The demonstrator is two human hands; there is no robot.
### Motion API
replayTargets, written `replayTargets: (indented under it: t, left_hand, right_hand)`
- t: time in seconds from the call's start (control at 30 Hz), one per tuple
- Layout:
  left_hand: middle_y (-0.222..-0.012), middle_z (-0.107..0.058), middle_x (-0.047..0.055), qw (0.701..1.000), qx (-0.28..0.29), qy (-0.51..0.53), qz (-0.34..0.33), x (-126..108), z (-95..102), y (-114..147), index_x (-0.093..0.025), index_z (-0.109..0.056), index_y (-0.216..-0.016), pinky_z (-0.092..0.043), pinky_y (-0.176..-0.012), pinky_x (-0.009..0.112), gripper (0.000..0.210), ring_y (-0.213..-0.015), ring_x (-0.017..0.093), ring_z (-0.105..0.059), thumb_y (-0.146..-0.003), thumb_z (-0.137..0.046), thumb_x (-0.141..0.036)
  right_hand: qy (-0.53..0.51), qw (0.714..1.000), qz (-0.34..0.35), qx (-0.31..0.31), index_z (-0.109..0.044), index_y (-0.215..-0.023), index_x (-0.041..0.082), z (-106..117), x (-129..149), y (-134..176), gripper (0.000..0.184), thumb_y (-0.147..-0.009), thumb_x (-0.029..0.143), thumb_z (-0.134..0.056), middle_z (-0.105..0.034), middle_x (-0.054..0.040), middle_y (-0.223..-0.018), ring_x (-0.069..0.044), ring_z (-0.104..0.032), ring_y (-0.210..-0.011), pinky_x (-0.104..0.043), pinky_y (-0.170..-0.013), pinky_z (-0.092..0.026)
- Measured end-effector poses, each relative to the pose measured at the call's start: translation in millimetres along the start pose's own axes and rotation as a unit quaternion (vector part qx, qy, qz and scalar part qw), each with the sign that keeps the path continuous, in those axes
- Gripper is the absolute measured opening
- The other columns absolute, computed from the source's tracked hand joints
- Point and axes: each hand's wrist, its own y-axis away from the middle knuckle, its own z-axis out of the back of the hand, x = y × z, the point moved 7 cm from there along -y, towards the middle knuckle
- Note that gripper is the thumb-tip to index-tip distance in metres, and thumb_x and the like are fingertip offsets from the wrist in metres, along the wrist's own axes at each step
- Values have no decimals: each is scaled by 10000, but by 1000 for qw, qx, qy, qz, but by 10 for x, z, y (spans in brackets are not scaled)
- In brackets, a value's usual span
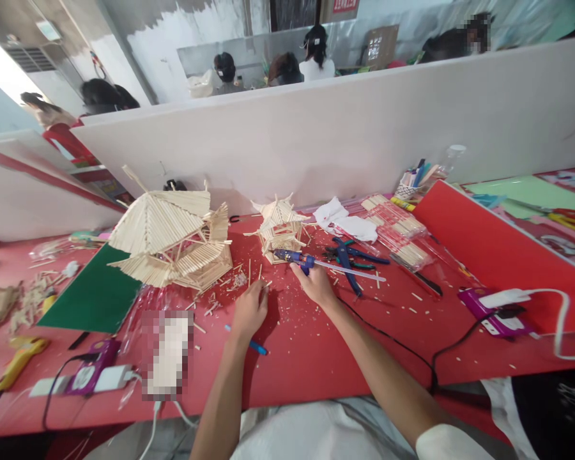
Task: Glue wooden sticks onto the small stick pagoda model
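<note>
My right hand (316,284) is wrapped round a blue glue gun (294,258), with a pale glue stick (349,270) poking out of its back end. The gun's nozzle points left, at the base of a small pavilion model (282,223) made of wooden sticks. Just left of the gun, my left hand (252,310) pinches what looks like a short wooden stick (267,283). A larger stick pavilion (158,223) with layered roofs stands beyond my left hand, partly on a green board (93,297). A blue pen-like tool (257,347) lies beside my left wrist.
Blue-handled pliers (347,265) lie right of the glue gun, near white gloves (333,214) and packs of sticks (397,223). A purple power strip (496,312) sits right; its cables cross the table. Stick scraps litter the red surface. A white partition (316,140) stands behind.
</note>
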Motion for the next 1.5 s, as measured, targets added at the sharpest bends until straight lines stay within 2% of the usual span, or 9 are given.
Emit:
replayTargets:
  t: [0.1,0.23,0.4,0.53,0.63,0.8,1.0,1.23,1.5]
  left_hand:
    - [-957,-715,84,1000,5,0,6,0,1,0,-211,-570,-959,-440,-757,313,196,-880,225,-676,-1027,-395,-268]
    - [-937,-716,79,1000,9,-5,12,-8,8,1,-211,-576,-958,-433,-747,308,193,-870,220,-675,-1022,-399,-253]
    - [-940,-715,78,1000,8,-4,16,-14,19,4,-212,-582,-968,-433,-744,299,196,-870,215,-678,-1025,-401,-262]
    - [-921,-712,69,1000,6,-9,17,-18,30,9,-221,-570,-961,-434,-743,286,183,-869,213,-682,-1026,-407,-271]
    - [-886,-711,59,999,19,-25,25,-10,19,15,-227,-560,-946,-415,-715,276,155,-835,209,-685,-1014,-422,-249]
    - [-900,-722,58,999,27,-29,17,-25,14,18,-229,-563,-968,-404,-702,278,139,-824,212,-690,-1001,-428,-231]
    - [-877,-717,61,999,25,-32,21,-1,18,18,-224,-560,-952,-400,-699,284,152,-811,217,-686,-1005,-418,-237]
    - [-894,-726,65,999,33,-33,15,-1,-6,20,-225,-572,-970,-407,-715,286,153,-834,222,-697,-1005,-423,-233]
    - [-912,-738,61,999,30,-39,19,-11,4,9,-233,-585,-1000,-410,-705,276,148,-828,217,-703,-1002,-437,-239]
  right_hand:
    - [-17,1000,-7,16,-602,-838,230,0,3,10,382,-947,583,-506,-685,-48,-748,-248,-676,-770,-323,-712,-510]
    - [-69,996,-48,31,-533,-739,247,-29,-62,28,445,-949,638,-489,-548,14,-543,-201,-593,-552,-297,-578,-470]
    - [-122,990,-60,24,-550,-826,239,21,-22,55,413,-953,629,-501,-525,35,-574,-174,-531,-510,-289,-544,-453]
    - [-29,999,24,-24,-578,-924,229,293,165,100,295,-960,519,-536,-628,-29,-792,-209,-609,-740,-326,-729,-508]
    - [80,993,88,-14,-565,-900,234,372,224,170,214,-970,433,-532,-646,-73,-919,-231,-622,-876,-334,-811,-492]
    - [195,976,93,38,-547,-1042,214,208,113,261,114,-960,292,-538,-646,-90,-982,-247,-637,-869,-316,-726,-474]
    - [255,954,118,102,-485,-1183,187,0,175,328,386,-828,138,-631,-609,-121,-1127,-278,-634,-962,-353,-759,-505]
    - [311,933,125,130,-485,-1054,202,-11,29,358,256,-853,115,-618,-611,-89,-1004,-264,-623,-862,-341,-690,-479]
    - [349,922,127,110,-502,-1008,197,21,-37,286,194,-887,198,-654,-639,-88,-960,-252,-626,-807,-318,-611,-395]
